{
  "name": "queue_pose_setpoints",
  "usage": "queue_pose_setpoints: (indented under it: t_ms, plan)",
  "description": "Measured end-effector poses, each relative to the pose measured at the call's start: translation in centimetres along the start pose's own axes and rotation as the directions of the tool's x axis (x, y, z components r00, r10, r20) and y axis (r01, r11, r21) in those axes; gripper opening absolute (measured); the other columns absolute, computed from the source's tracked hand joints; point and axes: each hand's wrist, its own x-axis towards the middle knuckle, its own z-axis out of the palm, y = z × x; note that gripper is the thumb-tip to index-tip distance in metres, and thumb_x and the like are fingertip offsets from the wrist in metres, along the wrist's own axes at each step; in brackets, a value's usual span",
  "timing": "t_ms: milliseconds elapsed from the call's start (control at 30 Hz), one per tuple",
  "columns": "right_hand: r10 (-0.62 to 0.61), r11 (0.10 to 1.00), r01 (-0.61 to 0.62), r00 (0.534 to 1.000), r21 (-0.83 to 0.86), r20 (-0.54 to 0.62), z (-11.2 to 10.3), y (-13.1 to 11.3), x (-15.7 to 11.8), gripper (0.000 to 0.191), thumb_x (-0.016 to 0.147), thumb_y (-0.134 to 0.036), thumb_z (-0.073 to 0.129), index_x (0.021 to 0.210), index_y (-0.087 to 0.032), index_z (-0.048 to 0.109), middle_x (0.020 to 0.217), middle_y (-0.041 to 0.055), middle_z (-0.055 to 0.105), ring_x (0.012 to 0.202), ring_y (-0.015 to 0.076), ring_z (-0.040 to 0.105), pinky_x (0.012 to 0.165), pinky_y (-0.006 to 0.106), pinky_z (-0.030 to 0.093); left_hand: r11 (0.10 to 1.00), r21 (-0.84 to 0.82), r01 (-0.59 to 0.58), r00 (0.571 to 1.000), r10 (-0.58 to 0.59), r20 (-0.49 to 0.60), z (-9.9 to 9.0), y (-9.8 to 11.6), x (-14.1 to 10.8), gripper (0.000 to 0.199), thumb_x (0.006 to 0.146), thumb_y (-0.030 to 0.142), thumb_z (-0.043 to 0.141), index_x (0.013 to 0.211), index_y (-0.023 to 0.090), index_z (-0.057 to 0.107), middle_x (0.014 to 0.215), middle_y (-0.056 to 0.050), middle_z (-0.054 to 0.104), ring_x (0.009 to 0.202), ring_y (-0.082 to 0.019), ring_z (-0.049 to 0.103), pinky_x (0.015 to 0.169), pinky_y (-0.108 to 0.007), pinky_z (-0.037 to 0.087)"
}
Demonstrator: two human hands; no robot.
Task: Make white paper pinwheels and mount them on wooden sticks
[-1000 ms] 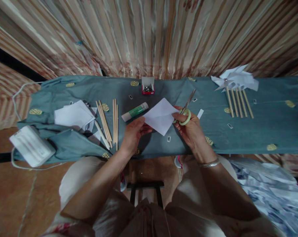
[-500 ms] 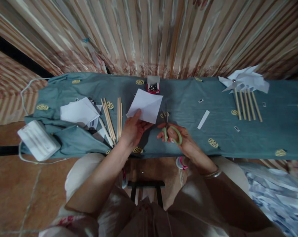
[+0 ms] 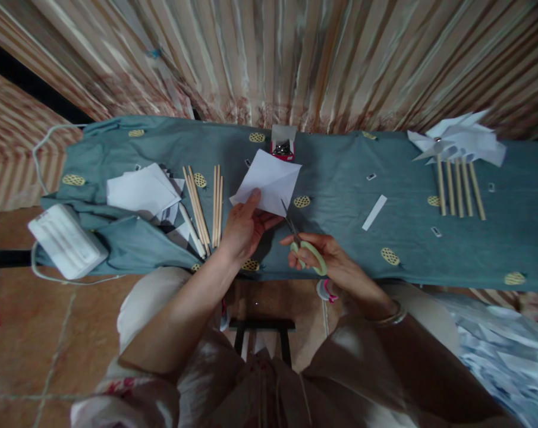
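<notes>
My left hand (image 3: pixel 245 229) pinches the lower edge of a square white paper (image 3: pixel 273 178), thumb on top and fingers beneath. Light green scissors (image 3: pixel 313 257) are in my right hand (image 3: pixel 324 255), their handles round its fingers. The scissor blades point up and left, with the tips at the paper's lower right corner. Just behind the paper stands a small open red box (image 3: pixel 283 150) of dark metal pieces. A narrow white paper strip (image 3: pixel 374 213) lies to the right of the scissors.
Left of my hands lie wooden sticks (image 3: pixel 197 208), a white pen (image 3: pixel 191 230) and a stack of white papers (image 3: pixel 139 190). A white power strip (image 3: pixel 68 241) is at the far left. Paper pinwheels (image 3: pixel 462 139) on sticks lie at the right of the green cloth (image 3: pixel 331 166).
The scissors have turned leftward, and their tips have come to the paper's lower right corner. The view has shifted slightly. My left hand keeps its hold on the paper.
</notes>
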Motion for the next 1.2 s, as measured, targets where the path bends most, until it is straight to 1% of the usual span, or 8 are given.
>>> queue_pose_setpoints:
  t_ms: [133,333,467,667,833,967,1033,1200]
  plan:
    - [0.013,0.999,-0.012,1.0,0.032,-0.014,0.1,-0.1,0.1,0.042,0.078,-0.047,0.074,0.105,-0.016,0.067,0.072,0.0015,0.062,0.065,0.0135,0.057,0.063,0.029,0.05,1.0,-0.01,0.002,1.0,-0.002,0.005,-0.1,-0.2,0.1,0.019,0.098,0.024,0.053,0.095,0.013,0.067,0.082,-0.01,0.078,0.075,-0.02,0.076,0.074,-0.033,0.061]
    - [0.02,0.997,-0.018,1.0,0.079,-0.022,0.1,0.4,0.4,0.045,0.075,-0.05,0.078,0.103,-0.016,0.067,0.069,-0.0007,0.061,0.061,0.0115,0.056,0.059,0.028,0.051,1.0,-0.016,0.018,1.0,-0.018,-0.01,-0.2,-0.2,0.3,0.017,0.097,0.028,0.057,0.095,0.015,0.067,0.083,-0.009,0.078,0.077,-0.02,0.076,0.077,-0.033,0.061]
    - [0.016,0.995,-0.012,0.999,0.102,-0.041,0.1,0.7,0.4,0.045,0.074,-0.05,0.079,0.102,-0.015,0.069,0.067,-0.0008,0.061,0.059,0.0109,0.056,0.057,0.026,0.05,1.0,-0.011,0.011,1.0,-0.012,-0.008,-0.2,-0.2,0.3,0.018,0.098,0.027,0.056,0.094,0.014,0.067,0.082,-0.009,0.077,0.076,-0.02,0.076,0.077,-0.034,0.061]
    - [0.018,0.986,-0.008,0.998,0.164,-0.059,0.2,0.9,0.6,0.043,0.069,-0.049,0.083,0.096,-0.018,0.071,0.063,-0.003,0.062,0.055,0.0087,0.055,0.053,0.023,0.049,1.0,-0.003,0.004,1.0,-0.004,0.004,-0.2,-0.3,0.3,0.019,0.098,0.028,0.055,0.098,0.014,0.067,0.084,-0.01,0.078,0.078,-0.02,0.076,0.078,-0.034,0.061]
    - [0.02,0.989,-0.011,0.998,0.147,-0.06,0.2,1.0,0.7,0.041,0.069,-0.047,0.084,0.096,-0.018,0.073,0.061,-0.0034,0.062,0.053,0.0091,0.055,0.053,0.024,0.049,1.0,0.004,0.015,1.0,-0.015,-0.018,-0.1,-0.2,0.2,0.017,0.096,0.029,0.058,0.101,0.014,0.066,0.082,-0.009,0.077,0.079,-0.02,0.076,0.079,-0.032,0.061]
    - [0.015,0.983,-0.001,0.997,0.184,-0.07,0.2,1.2,0.8,0.041,0.064,-0.048,0.087,0.092,-0.021,0.075,0.061,-0.0044,0.062,0.053,0.0082,0.055,0.052,0.022,0.048,1.0,0.002,0.008,1.0,-0.008,-0.009,0.0,-0.1,0.1,0.016,0.098,0.026,0.055,0.101,0.014,0.065,0.082,-0.008,0.078,0.079,-0.019,0.076,0.08,-0.033,0.061]
    - [0.02,0.982,-0.006,0.997,0.188,-0.071,0.2,1.4,0.8,0.04,0.064,-0.048,0.087,0.091,-0.021,0.075,0.061,-0.0045,0.062,0.054,0.008,0.055,0.053,0.022,0.048,1.0,0.005,0.011,1.0,-0.011,-0.005,0.1,0.0,0.0,0.016,0.098,0.025,0.054,0.102,0.014,0.065,0.081,-0.007,0.078,0.079,-0.019,0.076,0.081,-0.033,0.06]
    - [0.006,0.992,0.003,0.997,0.125,-0.071,0.3,1.3,0.9,0.04,0.066,-0.05,0.085,0.091,-0.02,0.074,0.06,-0.0048,0.061,0.053,0.008,0.055,0.052,0.021,0.048,1.0,0.019,0.021,0.999,-0.02,-0.031,0.4,-0.1,-0.2,0.016,0.098,0.025,0.054,0.098,0.014,0.065,0.079,-0.007,0.077,0.075,-0.018,0.075,0.08,-0.032,0.06]
